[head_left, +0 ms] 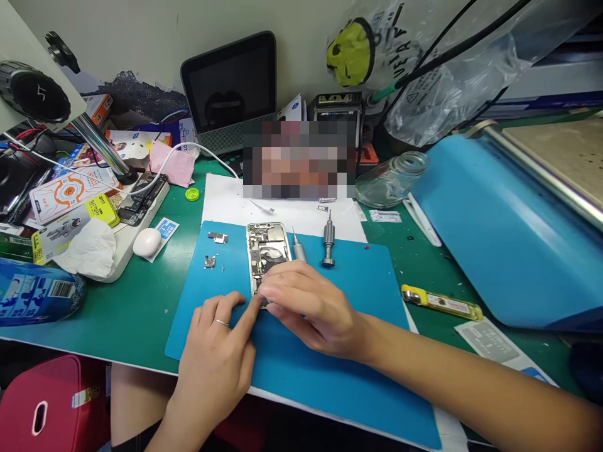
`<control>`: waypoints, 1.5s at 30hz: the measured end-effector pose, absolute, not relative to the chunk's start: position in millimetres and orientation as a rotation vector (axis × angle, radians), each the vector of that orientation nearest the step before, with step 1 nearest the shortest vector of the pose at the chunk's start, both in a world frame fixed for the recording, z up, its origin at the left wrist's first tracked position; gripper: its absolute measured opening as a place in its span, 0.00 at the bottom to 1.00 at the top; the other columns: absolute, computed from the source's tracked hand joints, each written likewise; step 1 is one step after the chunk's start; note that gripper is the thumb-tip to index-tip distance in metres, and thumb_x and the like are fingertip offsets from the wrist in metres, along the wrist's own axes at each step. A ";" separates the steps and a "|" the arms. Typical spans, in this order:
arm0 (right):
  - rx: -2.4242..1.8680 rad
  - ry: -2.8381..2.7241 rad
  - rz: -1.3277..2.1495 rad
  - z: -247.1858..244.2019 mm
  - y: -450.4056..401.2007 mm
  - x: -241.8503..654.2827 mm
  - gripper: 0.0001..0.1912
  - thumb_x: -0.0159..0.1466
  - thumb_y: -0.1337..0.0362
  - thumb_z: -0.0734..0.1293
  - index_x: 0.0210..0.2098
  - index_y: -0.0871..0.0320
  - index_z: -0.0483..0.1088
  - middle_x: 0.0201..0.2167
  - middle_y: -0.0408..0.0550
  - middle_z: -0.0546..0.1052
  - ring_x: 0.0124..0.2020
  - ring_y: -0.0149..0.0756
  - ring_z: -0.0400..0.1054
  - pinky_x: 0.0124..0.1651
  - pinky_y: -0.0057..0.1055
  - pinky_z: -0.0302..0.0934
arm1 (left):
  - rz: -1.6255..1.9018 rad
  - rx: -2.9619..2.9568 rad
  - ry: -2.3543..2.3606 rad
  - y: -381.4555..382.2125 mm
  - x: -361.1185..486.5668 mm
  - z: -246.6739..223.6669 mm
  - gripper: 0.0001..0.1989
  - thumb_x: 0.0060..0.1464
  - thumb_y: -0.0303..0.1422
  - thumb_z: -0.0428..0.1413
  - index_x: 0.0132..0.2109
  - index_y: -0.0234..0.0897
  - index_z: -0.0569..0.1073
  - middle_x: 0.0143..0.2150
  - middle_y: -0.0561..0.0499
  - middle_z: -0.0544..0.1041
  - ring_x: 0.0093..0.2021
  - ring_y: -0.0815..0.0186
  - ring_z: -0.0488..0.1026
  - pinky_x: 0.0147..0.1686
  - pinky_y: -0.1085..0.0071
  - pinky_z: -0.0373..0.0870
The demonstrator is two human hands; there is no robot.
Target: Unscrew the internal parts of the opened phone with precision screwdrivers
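Note:
An opened smartphone, its inner boards and parts exposed, lies on the blue mat. My left hand, with a ring on one finger, reaches its index fingertip to the phone's lower left edge; the other fingers are apart on the mat. Over the phone's lower end, my right hand has its fingertips drawn together; whatever they may hold is too small to make out. Just beyond it lies a grey screwdriver, partly hidden. A second screwdriver stands upright or lies to the right. Small metal phone parts are at left.
Behind the mat are white paper, a white cable and a glass jar. A yellow cutter lies at right. Boxes, a white earbud case and a microscope stand crowd the left.

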State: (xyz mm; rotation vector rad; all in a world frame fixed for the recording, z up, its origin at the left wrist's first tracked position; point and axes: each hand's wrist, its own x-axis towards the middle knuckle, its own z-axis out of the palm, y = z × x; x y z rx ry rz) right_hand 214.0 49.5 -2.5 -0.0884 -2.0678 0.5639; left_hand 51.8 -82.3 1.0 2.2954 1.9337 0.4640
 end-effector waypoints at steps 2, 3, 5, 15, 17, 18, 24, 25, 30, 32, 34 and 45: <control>-0.113 -2.064 0.553 -3.3 50.4 213.5 0.25 0.68 0.74 0.63 0.63 0.58 0.60 0.40 0.51 0.79 0.41 0.35 0.74 0.45 0.39 0.73 | 0.463 2.294 1.928 -81.7 51.6 1.1 0.28 0.61 0.22 0.48 0.68 0.38 0.64 0.58 0.41 0.68 0.52 0.52 0.64 0.45 0.56 0.65; -0.109 -2.060 0.550 -3.3 50.7 213.4 0.25 0.68 0.74 0.63 0.63 0.58 0.60 0.41 0.52 0.79 0.42 0.36 0.74 0.46 0.39 0.73 | 0.460 2.291 1.928 -81.4 51.5 1.2 0.28 0.61 0.22 0.48 0.68 0.38 0.64 0.59 0.41 0.67 0.52 0.52 0.64 0.46 0.56 0.65; -0.075 -2.057 0.557 -3.0 50.8 213.7 0.25 0.67 0.75 0.63 0.63 0.60 0.60 0.43 0.54 0.79 0.44 0.37 0.74 0.48 0.39 0.73 | 0.457 2.286 1.935 -81.3 51.6 1.6 0.28 0.61 0.23 0.48 0.68 0.39 0.63 0.59 0.41 0.67 0.52 0.52 0.64 0.46 0.56 0.65; -0.092 -2.049 0.650 -3.0 53.0 216.1 0.27 0.66 0.76 0.62 0.64 0.59 0.59 0.41 0.53 0.80 0.43 0.37 0.74 0.47 0.39 0.74 | 0.438 2.270 1.920 -83.1 51.3 3.5 0.29 0.62 0.22 0.47 0.69 0.38 0.62 0.59 0.41 0.68 0.53 0.52 0.63 0.47 0.56 0.65; -0.062 -2.055 0.636 -3.0 53.2 216.7 0.28 0.66 0.77 0.62 0.64 0.61 0.59 0.42 0.54 0.80 0.44 0.37 0.74 0.48 0.39 0.73 | 0.448 2.268 1.926 -83.1 51.5 3.6 0.29 0.62 0.22 0.47 0.69 0.39 0.62 0.59 0.41 0.68 0.53 0.52 0.64 0.46 0.56 0.65; -0.046 -2.059 0.629 -3.0 53.1 217.0 0.28 0.66 0.77 0.62 0.65 0.62 0.59 0.43 0.55 0.80 0.44 0.37 0.74 0.49 0.39 0.73 | 0.450 2.267 1.927 -83.1 51.8 3.6 0.29 0.62 0.22 0.47 0.69 0.39 0.62 0.60 0.41 0.68 0.53 0.52 0.64 0.46 0.56 0.65; -0.050 -2.073 0.611 -2.8 51.4 216.8 0.29 0.67 0.77 0.61 0.66 0.61 0.57 0.42 0.53 0.80 0.44 0.35 0.74 0.48 0.39 0.73 | 0.443 2.266 1.924 -82.4 52.6 3.7 0.31 0.61 0.22 0.48 0.70 0.42 0.60 0.60 0.42 0.67 0.53 0.52 0.64 0.47 0.55 0.65; -0.054 -2.066 0.611 -2.9 51.1 216.4 0.29 0.67 0.77 0.61 0.66 0.61 0.57 0.41 0.52 0.80 0.43 0.35 0.74 0.48 0.39 0.73 | 0.445 2.264 1.924 -82.4 52.5 3.7 0.31 0.61 0.22 0.48 0.70 0.42 0.60 0.60 0.42 0.67 0.52 0.52 0.64 0.47 0.55 0.65; -0.052 -2.051 0.609 -4.4 50.1 215.4 0.28 0.67 0.77 0.61 0.66 0.58 0.57 0.44 0.51 0.80 0.43 0.34 0.74 0.48 0.38 0.73 | 0.442 2.263 1.935 -82.6 51.9 4.2 0.31 0.61 0.22 0.48 0.69 0.42 0.61 0.59 0.42 0.67 0.52 0.53 0.64 0.47 0.55 0.65; -0.049 -2.052 0.625 -5.5 50.4 215.9 0.27 0.67 0.76 0.61 0.65 0.59 0.58 0.43 0.52 0.79 0.43 0.34 0.74 0.46 0.38 0.73 | 0.429 2.263 1.934 -82.6 51.7 4.5 0.31 0.61 0.22 0.48 0.69 0.42 0.61 0.59 0.42 0.68 0.52 0.52 0.64 0.46 0.56 0.65; -0.053 -2.046 0.660 -6.8 51.1 216.5 0.27 0.67 0.76 0.61 0.65 0.59 0.58 0.41 0.52 0.79 0.42 0.35 0.74 0.45 0.38 0.73 | 0.425 2.268 1.929 -82.7 51.7 4.6 0.30 0.61 0.22 0.48 0.69 0.41 0.61 0.59 0.41 0.68 0.52 0.52 0.64 0.47 0.56 0.65; -0.056 -2.057 0.638 -9.6 52.4 217.4 0.31 0.66 0.76 0.63 0.66 0.58 0.56 0.39 0.51 0.79 0.42 0.36 0.75 0.44 0.38 0.74 | 0.439 2.268 1.917 -81.9 51.6 5.4 0.28 0.61 0.23 0.48 0.68 0.40 0.64 0.59 0.41 0.68 0.52 0.52 0.65 0.47 0.56 0.65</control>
